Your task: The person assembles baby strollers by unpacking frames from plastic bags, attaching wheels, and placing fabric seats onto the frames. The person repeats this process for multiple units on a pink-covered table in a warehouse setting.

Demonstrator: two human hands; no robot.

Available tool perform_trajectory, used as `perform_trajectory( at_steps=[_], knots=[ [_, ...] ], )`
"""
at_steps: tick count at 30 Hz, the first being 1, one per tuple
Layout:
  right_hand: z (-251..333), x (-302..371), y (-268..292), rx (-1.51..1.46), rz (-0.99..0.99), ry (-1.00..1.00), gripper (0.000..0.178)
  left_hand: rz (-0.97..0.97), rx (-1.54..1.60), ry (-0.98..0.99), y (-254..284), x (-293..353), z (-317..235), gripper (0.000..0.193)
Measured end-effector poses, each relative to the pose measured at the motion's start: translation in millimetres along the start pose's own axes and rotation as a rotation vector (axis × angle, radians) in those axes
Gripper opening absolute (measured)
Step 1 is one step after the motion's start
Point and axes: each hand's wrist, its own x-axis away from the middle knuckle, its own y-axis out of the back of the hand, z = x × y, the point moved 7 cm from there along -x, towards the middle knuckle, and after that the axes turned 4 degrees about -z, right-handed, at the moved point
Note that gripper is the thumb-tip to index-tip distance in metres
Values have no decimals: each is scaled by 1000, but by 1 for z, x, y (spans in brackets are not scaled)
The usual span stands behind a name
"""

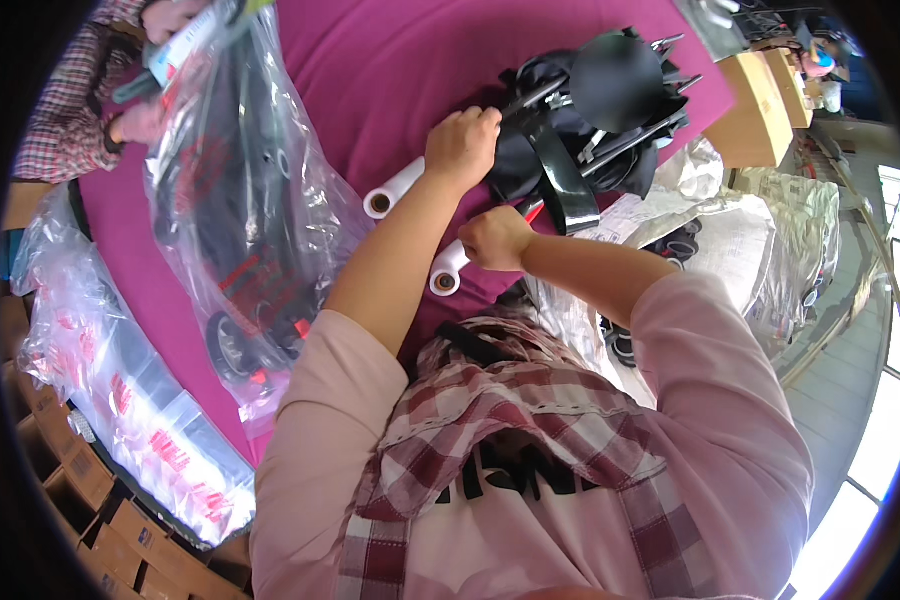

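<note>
On the purple cloth lies a black folded bundle (pixel 515 165) of fabric and metal tubes, which looks like a folded stroller. A glossy black curved band (pixel 560 175) crosses it. My left hand (pixel 462 148) is closed at the bundle's left end, its fingers curled round the end of a tube. My right hand (pixel 498 240) makes a fist near the lower edge of the bundle. A small red piece (pixel 535 211) shows just beside that fist; what the fist holds is hidden. Two white rolls (pixel 398 188) (pixel 449 270) lie by my forearms, one next to each.
At the left, a clear plastic bag (pixel 270 200) encloses a dark wheeled item, with a co-worker's hands (pixel 145 120) at it. Another bagged item (pixel 140 400) lies beyond the purple table's (pixel 120 250) edge, above cardboard boxes (pixel 80 480). White sacks (pixel 730 225) and cartons (pixel 750 110) stand right.
</note>
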Motion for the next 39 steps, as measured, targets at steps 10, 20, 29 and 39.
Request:
perform_trajectory(
  at_steps=[10, 20, 29, 39],
  knots=[
    [11, 98, 129, 11, -829, 28, 17, -243, 485, 198, 34, 79, 31, 36],
    [-333, 250, 99, -53, -1263, -971, 47, -31, 293, 839, -7, 255, 98, 28],
    [-563, 210, 107, -251, -890, -1160, 45, -229, 1101, 1721, -12, 328, 34, 59],
    [-660, 261, 23, 457, -116, -892, 35, -904, 1092, 1658, -10, 264, 107, 39]
  ],
)
